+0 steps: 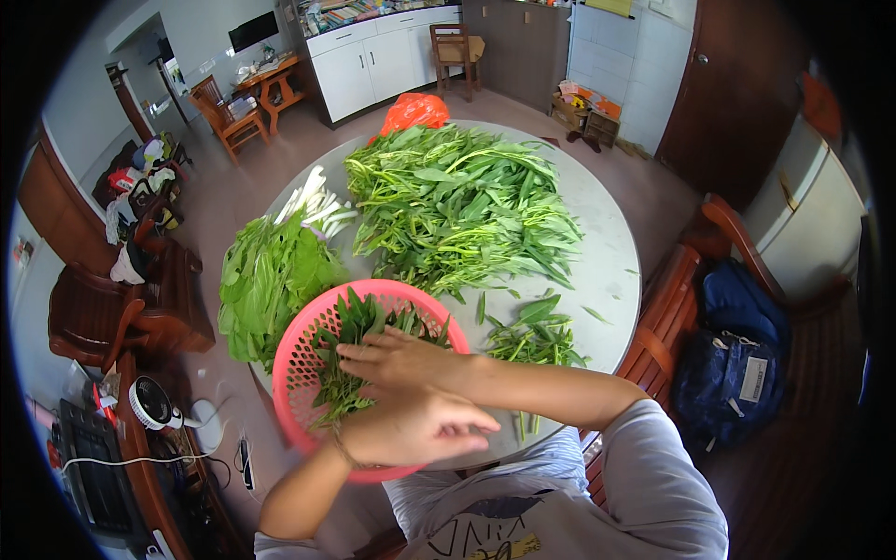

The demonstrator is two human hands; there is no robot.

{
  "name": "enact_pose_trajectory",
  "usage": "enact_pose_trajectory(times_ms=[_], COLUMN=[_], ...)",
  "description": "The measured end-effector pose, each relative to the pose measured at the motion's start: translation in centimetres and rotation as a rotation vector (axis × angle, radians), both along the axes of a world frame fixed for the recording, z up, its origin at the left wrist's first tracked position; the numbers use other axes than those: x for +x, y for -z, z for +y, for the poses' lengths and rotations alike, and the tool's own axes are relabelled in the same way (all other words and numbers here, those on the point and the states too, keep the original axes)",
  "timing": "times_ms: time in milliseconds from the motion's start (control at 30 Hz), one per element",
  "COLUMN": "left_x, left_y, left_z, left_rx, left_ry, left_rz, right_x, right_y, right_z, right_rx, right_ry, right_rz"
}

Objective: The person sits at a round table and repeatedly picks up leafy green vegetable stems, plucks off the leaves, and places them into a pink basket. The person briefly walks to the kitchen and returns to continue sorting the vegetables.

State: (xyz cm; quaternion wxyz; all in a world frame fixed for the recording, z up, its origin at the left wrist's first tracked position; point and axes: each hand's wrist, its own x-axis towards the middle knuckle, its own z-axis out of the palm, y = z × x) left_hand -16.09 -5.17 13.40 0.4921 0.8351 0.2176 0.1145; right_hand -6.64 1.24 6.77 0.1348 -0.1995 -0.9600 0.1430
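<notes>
A pink plastic basket (pixel 285 392) with perforated walls stands at the near left edge of the round table, partly past its rim. Leafy greens, apparently water spinach (pixel 336 378), lie inside it. My right hand (pixel 399 357) reaches across into the basket, palm down on these greens with its fingers spread. Over the basket's near side is my left hand (pixel 420 427), crossing in front of my right wrist. Its thumb and fingers are apart, and nothing shows between them. A small pile of cut stems and leaves (pixel 532 336) rests right of the basket.
Behind the basket, a large heap of water spinach (pixel 462 210) covers the grey tabletop (pixel 609 245). Broad-leaved greens with white stalks (pixel 280 273) lie left. A red plastic bag (pixel 416 112) sits at the far edge. A blue backpack (pixel 731 371) rests on the wooden bench (pixel 661 322) at right.
</notes>
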Motion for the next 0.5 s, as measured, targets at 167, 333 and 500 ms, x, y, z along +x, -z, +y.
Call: enact_pose_trajectory(times_ms=[167, 333, 500], left_x=[2.8, 6.6, 6.8], left_y=[-2.6, 2.6, 6.2], left_z=[6.8, 15.7, 19.7], left_rx=[-0.103, 0.946, 1.188], left_ry=[-0.272, -0.553, -0.488], left_rz=[-0.344, 0.085, 0.531], right_x=[9.0, 15.9, 19.4], right_y=[-1.2, -0.2, 2.8], right_z=[-1.0, -3.6, -5.6], right_rx=[-0.340, -0.382, -0.537], right_ry=[0.336, 0.684, 0.797], right_rz=[0.695, 0.794, 0.869])
